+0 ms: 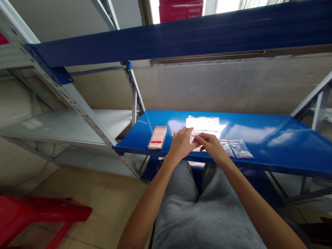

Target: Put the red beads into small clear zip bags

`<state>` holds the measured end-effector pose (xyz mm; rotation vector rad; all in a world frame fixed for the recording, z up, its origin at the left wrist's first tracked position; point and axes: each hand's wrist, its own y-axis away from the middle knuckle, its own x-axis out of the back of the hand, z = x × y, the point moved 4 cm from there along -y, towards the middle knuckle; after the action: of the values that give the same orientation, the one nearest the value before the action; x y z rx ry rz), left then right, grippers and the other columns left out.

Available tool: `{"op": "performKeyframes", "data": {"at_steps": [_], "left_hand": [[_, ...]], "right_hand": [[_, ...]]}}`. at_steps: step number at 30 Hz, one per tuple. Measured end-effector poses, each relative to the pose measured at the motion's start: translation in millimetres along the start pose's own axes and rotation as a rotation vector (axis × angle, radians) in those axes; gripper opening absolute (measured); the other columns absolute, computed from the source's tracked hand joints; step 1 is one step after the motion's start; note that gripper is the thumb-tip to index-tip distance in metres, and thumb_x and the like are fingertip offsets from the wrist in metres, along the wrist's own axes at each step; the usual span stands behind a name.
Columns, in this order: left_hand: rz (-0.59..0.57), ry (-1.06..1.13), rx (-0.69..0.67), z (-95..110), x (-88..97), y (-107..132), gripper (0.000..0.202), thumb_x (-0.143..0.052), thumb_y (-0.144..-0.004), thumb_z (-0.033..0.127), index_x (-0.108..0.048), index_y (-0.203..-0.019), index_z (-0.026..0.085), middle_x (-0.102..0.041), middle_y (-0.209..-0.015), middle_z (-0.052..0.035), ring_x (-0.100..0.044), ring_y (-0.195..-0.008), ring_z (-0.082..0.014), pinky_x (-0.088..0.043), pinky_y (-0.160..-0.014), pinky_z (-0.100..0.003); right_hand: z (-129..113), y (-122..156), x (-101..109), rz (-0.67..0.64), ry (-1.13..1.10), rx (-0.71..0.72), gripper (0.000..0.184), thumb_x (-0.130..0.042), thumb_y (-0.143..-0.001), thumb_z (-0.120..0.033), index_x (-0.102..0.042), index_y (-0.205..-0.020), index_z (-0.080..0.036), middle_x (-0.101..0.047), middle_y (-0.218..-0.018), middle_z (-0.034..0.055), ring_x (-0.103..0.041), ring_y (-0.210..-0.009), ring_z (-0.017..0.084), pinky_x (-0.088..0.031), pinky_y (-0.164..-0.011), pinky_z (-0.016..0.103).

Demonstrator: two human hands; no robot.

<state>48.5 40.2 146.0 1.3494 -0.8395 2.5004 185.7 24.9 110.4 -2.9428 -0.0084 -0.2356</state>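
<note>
My left hand [183, 143] is over the front part of the blue shelf, its fingers closed around the side of a small clear plastic bag [192, 136]. My right hand [211, 145] pinches the same bag between thumb and fingers. Glare and my fingers hide what the bag contains. Just right of my right hand, small clear bags [241, 148] with reddish bits inside lie flat. Beyond my hands is a stack of flat, shiny clear bags [204, 123].
The blue shelf [275, 141] has a front edge close to my legs. A phone-like pale item [157, 137] lies at its left. A blue beam [181, 38] crosses above, and a grey upright post [88, 114] stands at left. A red stool [38, 211] is on the floor.
</note>
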Motion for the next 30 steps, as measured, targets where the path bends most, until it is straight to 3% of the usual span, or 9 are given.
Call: {"op": "performKeyframes", "data": {"at_steps": [5, 9, 14, 18, 24, 30], "left_hand": [[0.015, 0.097, 0.033, -18.2, 7.5, -3.1, 0.050, -0.074, -0.086, 0.035, -0.062, -0.131, 0.015, -0.068, -0.123, -0.0121, -0.065, -0.113, -0.0275, -0.051, -0.098, -0.038], [0.003, 0.103, 0.052, -36.6, 13.7, -2.3, 0.058, -0.079, -0.081, 0.034, -0.061, -0.133, 0.016, -0.065, -0.129, -0.0117, -0.064, -0.117, -0.0281, -0.050, -0.103, -0.039], [-0.095, 0.111, 0.048, -44.0, 13.2, -0.1, 0.064, -0.082, -0.076, 0.037, -0.062, -0.134, 0.018, -0.062, -0.127, -0.0098, -0.064, -0.112, -0.0270, -0.051, -0.102, -0.038], [-0.182, 0.124, 0.010, -40.8, 7.4, 0.7, 0.063, -0.082, -0.076, 0.035, -0.063, -0.134, 0.017, -0.062, -0.125, -0.0103, -0.063, -0.113, -0.0272, -0.051, -0.101, -0.038], [-0.202, 0.153, -0.024, -43.4, 3.2, 1.7, 0.062, -0.081, -0.077, 0.035, -0.063, -0.133, 0.016, -0.064, -0.125, -0.0108, -0.063, -0.115, -0.0278, -0.049, -0.103, -0.039], [-0.247, 0.186, -0.025, -43.1, -0.4, 1.8, 0.065, -0.082, -0.076, 0.035, -0.062, -0.135, 0.018, -0.065, -0.128, -0.0103, -0.063, -0.116, -0.0280, -0.050, -0.101, -0.038]], "right_hand": [[9.8, -1.3, 14.4, 0.019, 0.098, 0.022, 0.038, -0.055, -0.093, -0.054, -0.065, -0.110, -0.021, -0.074, -0.088, 0.0067, -0.072, -0.074, 0.022, -0.052, -0.054, 0.028], [26.0, -8.2, 29.8, 0.024, 0.592, 0.182, 0.013, -0.060, -0.091, -0.027, -0.070, -0.093, -0.019, -0.072, -0.083, 0.0067, -0.069, -0.075, 0.021, -0.049, -0.068, 0.031], [42.7, -13.9, 28.0, -0.104, 0.907, 0.283, 0.014, -0.062, -0.090, -0.017, -0.075, -0.096, -0.017, -0.070, -0.094, 0.0095, -0.065, -0.076, 0.020, -0.045, -0.074, 0.030], [47.7, -15.9, 23.9, -0.151, 0.976, 0.273, 0.019, -0.059, -0.093, -0.014, -0.077, -0.098, -0.016, -0.068, -0.093, 0.0105, -0.064, -0.080, 0.020, -0.044, -0.074, 0.028], [48.8, -19.5, 22.9, -0.200, 0.987, 0.300, 0.020, -0.056, -0.094, -0.014, -0.077, -0.094, -0.015, -0.071, -0.095, 0.0122, -0.064, -0.081, 0.021, -0.043, -0.073, 0.028], [19.1, -22.5, 24.1, -0.062, 0.750, 0.312, 0.018, -0.059, -0.094, -0.023, -0.076, -0.089, -0.018, -0.073, -0.081, 0.0061, -0.061, -0.070, 0.019, -0.042, -0.066, 0.028]]}}
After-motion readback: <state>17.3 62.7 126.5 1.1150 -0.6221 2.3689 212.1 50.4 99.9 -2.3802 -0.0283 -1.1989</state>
